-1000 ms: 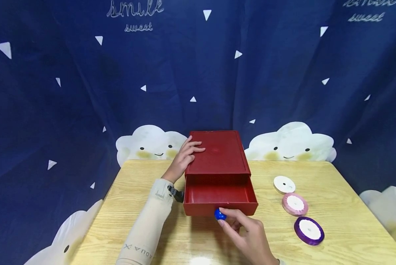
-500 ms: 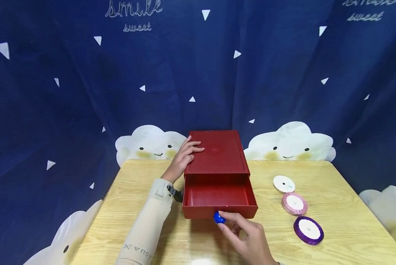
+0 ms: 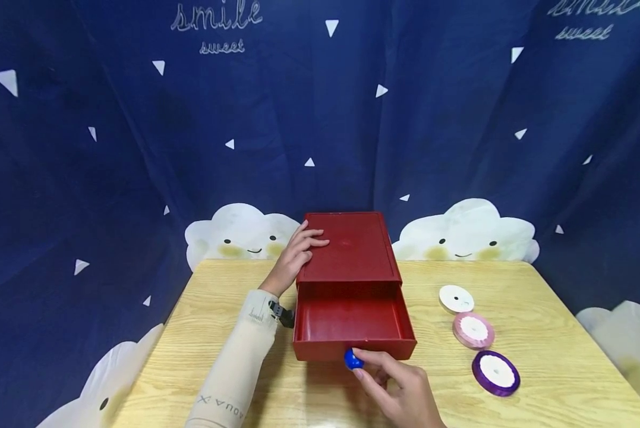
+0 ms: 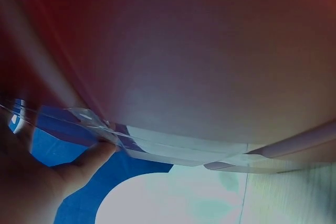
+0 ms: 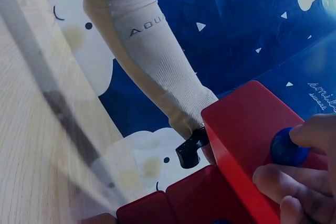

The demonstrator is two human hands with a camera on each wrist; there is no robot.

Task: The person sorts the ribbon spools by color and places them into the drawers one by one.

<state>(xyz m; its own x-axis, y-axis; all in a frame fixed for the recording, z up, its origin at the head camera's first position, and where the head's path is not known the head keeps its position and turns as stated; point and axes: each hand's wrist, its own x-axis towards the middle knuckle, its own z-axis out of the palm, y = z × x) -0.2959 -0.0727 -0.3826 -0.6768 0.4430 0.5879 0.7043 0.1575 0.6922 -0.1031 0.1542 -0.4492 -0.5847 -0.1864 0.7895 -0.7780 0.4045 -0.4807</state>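
Note:
A red box stands on the wooden table with its upper drawer pulled out toward me; the drawer's inside shows bare. My right hand pinches the round blue knob on the drawer front between thumb and index finger. In the right wrist view the same knob sits at those fingertips. My left hand rests on the box's left top edge, fingers spread over the lid. The left wrist view shows its thumb against the box's side wall.
To the right lie three ribbon spools in a row: white, pink and purple. A dark blue curtain with white triangles and clouds hangs behind the table. Another blue knob shows lower on the box.
The drawer has slid further out toward me, with my right hand moving along with the knob. My left hand has stayed in place on the box.

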